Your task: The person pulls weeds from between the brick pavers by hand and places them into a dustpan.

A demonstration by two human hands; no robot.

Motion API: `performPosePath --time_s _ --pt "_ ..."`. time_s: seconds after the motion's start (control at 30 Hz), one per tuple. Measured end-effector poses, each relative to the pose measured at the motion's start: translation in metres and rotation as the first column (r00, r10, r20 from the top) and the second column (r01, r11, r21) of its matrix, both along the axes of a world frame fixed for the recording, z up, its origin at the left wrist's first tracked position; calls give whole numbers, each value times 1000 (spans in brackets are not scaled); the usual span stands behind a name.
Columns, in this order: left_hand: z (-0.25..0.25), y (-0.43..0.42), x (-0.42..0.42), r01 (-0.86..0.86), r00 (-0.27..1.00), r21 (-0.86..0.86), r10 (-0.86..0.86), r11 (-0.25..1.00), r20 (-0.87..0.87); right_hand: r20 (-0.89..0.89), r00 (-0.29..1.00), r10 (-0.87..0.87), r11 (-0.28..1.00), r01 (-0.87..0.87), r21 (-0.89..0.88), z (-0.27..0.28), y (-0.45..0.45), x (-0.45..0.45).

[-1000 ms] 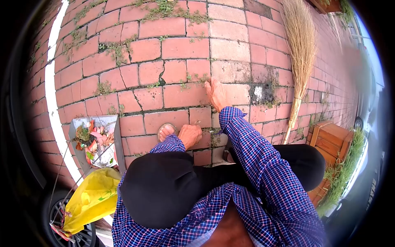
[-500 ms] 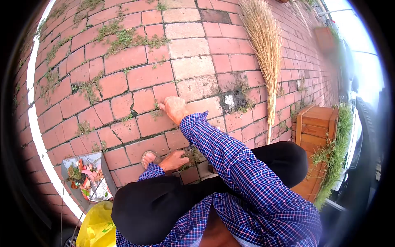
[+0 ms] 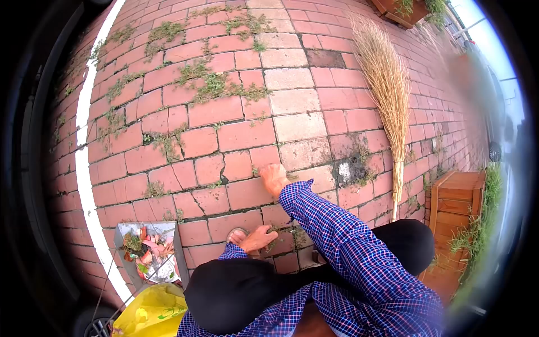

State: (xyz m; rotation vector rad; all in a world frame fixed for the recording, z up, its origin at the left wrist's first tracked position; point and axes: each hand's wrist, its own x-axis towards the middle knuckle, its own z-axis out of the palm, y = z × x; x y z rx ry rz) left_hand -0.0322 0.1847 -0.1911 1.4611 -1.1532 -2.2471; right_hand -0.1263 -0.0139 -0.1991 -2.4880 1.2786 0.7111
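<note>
Over rectangular bricks (image 3: 216,115), bare hands (image 3: 274,180) beside wispy weeds (image 3: 255,171).

Low weeds (image 3: 214,86) grow from the dark joints between red paving bricks (image 3: 246,136). One tiny green sprig (image 3: 255,171) sticks up near the pale strip of pavers (image 3: 299,127); a duller tuft (image 3: 273,229) lies nearer the body, partly hidden. Farther out, fuller green patches sprawl across several bricks.
</note>
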Motion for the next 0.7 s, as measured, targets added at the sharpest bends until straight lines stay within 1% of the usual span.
performPosePath --time_s 0.03,0.1,0.17,0.2,0.23,0.27,0.3,0.33,0.37,0.4,0.43,0.47,0.5,0.53,0.57,0.63,0.67,0.7 --pt "0 0 2 -26 999 -7 26 1000 21 -59 997 40 999 -38 37 -6 -1 -1" --pt "0 -2 7 -63 998 -28 63 998 -7 -14 998 62 998 -62 28 -3 -9 -2" --pt "-2 0 14 -114 993 -30 115 993 12 -99 993 64 993 -54 103 1 -14 -5" --pt "-6 2 16 -188 982 -32 187 982 -19 -91 993 78 993 -70 92 2 -17 -8" --pt "-3 -1 21 -259 965 -32 257 965 -51 -77 997 29 993 -20 114 3 -19 -11" --pt "1 -1 26 -273 961 -43 271 961 -44 -63 998 -20 990 29 138 3 -22 -13" --pt "19 -3 34 -357 932 49 359 933 -52 -54 999 -7 991 14 132 6 -25 -13" --pt "32 -6 40 -434 894 143 445 890 -53 -57 997 -57 979 67 194 7 -27 -14" --pt "36 -5 45 -445 889 140 455 885 -50 -66 992 -108 959 121 257 9 -27 -18" --pt "38 -3 52 -504 860 113 510 856 -31 -29 994 -109 953 112 280 -4 -29 -24" --pt "38 -1 60 -562 825 84 565 823 -14 -26 995 -95 955 99 279 -3 -30 -27" --pt "35 0 70 -575 816 82 577 814 -11 2 997 -82 956 78 281 -3 -31 -28" --pt "26 4 82 -597 801 -21 597 802 37 29 997 -68 956 56 288 -4 -29 -31" --pt "18 9 95 -610 780 -120 620 783 87 68 993 -95 949 70 309 -16 -29 -38" --pt "11 16 107 -612 753 -218 644 761 135 71 995 -75 947 49 318 -31 -29 -38" --pt "10 23 130 -771 619 -165 785 615 30 147 988 -37 883 -37 467 -42 -26 -31" --pt "55 16 141 -848 528 -66 849 527 -10 276 952 -135 900 1 436 -30 -24 -21" --pt "73 16 158 -835 532 -117 844 537 71 350 901 -258 861 50 505 -14 -23 -6"
